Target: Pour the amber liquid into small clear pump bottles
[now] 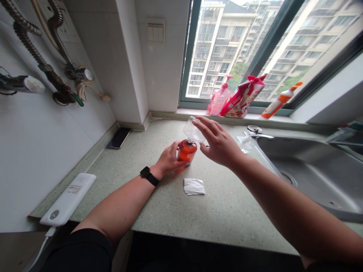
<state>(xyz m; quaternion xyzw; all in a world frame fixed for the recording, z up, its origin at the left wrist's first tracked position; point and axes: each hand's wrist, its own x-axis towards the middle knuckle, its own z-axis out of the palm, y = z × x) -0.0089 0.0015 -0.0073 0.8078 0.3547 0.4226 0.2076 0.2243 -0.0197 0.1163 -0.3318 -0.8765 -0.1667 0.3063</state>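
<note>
**Left hand (170, 155) hugs the orange bottle (187, 152), and right hand (221, 145) holds a clear plastic piece (190, 130) by its top**

The left hand is wrapped around the side of the bottle, with its fingers and thumb curved against it. The bottle stands on the green counter (159, 204), and its neck pokes up with no cap on it. I cannot tell if the orange comes from the bottle or from what is inside.

The right hand seems to pinch the clear plastic piece near its fingertips, with the fingers bent a little and the thumb lower down. Those fingers hide part of it, so I cannot tell if it is a cup or something else. It is tilted and sits right by the bottle's neck. I cannot tell if the two touch.

It looks like the work is partway along. The bottle is open and held, and the clear plastic piece is up at its neck. It is not set down yet, and the bottle has no lid on.

The bottle is inside the left hand's grip, and just to the left of the right hand. A folded white paper (194, 186) lies near, on the person's side of the bottle.
</note>
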